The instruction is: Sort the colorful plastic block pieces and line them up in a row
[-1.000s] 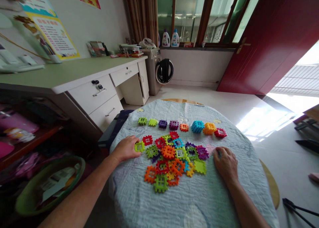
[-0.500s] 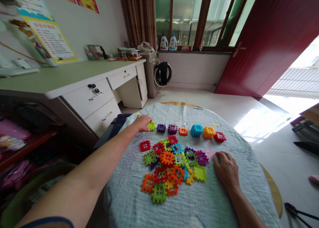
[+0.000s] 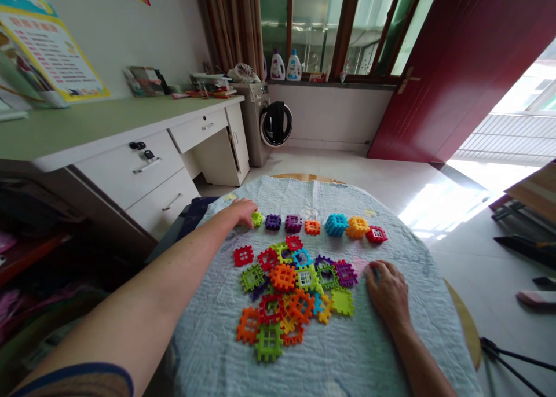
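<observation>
My left hand [image 3: 246,212] reaches to the far left of the round table, its fingers closed on a yellow-green interlocking block [image 3: 256,219] at the end of a row. Beside it in the row are a dark purple block [image 3: 273,222], a purple block [image 3: 293,223], an orange block [image 3: 312,227], a blue stack [image 3: 336,225], a yellow stack [image 3: 357,227] and a red block [image 3: 376,234]. Nearer me lies a loose pile of notched square pieces [image 3: 284,276] in several colours. My right hand [image 3: 388,290] rests on the cloth right of the pile, loosely bent, thumb apart, holding nothing visible.
A pale blue cloth [image 3: 347,356] covers the table. Left stands a desk [image 3: 130,125] with drawers, and beyond it a washing machine [image 3: 256,119] with its door open. A red door [image 3: 417,67] is at the right. Black tripod-like legs [image 3: 512,356] stand on the floor at lower right.
The view has shifted slightly, so everything sits a little further left. My left hand stays at the yellow-green block, and my right hand still rests on the cloth.
</observation>
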Available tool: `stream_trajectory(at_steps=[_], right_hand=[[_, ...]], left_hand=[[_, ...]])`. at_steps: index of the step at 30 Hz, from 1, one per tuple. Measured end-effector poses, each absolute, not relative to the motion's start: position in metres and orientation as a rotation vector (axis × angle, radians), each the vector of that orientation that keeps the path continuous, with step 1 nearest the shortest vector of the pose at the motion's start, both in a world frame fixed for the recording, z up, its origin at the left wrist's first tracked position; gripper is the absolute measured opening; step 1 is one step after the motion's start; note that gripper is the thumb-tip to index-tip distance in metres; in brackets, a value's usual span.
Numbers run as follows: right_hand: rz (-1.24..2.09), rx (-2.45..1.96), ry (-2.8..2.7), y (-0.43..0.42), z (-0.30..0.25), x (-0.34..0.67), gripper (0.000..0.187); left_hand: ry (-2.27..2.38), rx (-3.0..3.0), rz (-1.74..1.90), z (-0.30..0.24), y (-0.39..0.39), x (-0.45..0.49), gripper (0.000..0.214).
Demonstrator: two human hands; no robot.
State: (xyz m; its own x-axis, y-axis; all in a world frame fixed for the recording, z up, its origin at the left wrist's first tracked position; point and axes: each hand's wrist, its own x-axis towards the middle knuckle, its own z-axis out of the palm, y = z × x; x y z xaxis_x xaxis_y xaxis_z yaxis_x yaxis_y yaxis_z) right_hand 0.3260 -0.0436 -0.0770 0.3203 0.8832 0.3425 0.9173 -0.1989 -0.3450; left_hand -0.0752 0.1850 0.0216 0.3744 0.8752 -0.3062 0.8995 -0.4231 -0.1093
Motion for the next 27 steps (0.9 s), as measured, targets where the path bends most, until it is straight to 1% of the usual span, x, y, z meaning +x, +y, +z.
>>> stream_trajectory(at_steps=[6,18,25,27], right_hand=[[-0.077,-2.093,-1.591,-0.043,-0.077,0.327,0.032],[-0.071,-2.113,-1.580,-0.044,-0.077,0.326,0.033],[-0.066,-2.130,-1.575,-0.044,-0.076,0.326,0.032],[-0.069,-2.127,-1.574,-0.044,-0.076,0.326,0.032]], left_hand=[[1.615,2.550,-0.496,0.023,0.183,-0.072,0.050],[1.633,2.537,-0.532,0.019,0.184,-0.071,0.054],[1.624,2.530,-0.545,0.014,0.183,-0.072,0.049],[1.630,2.525,-0.544,0.015,0.182,-0.072,0.054]])
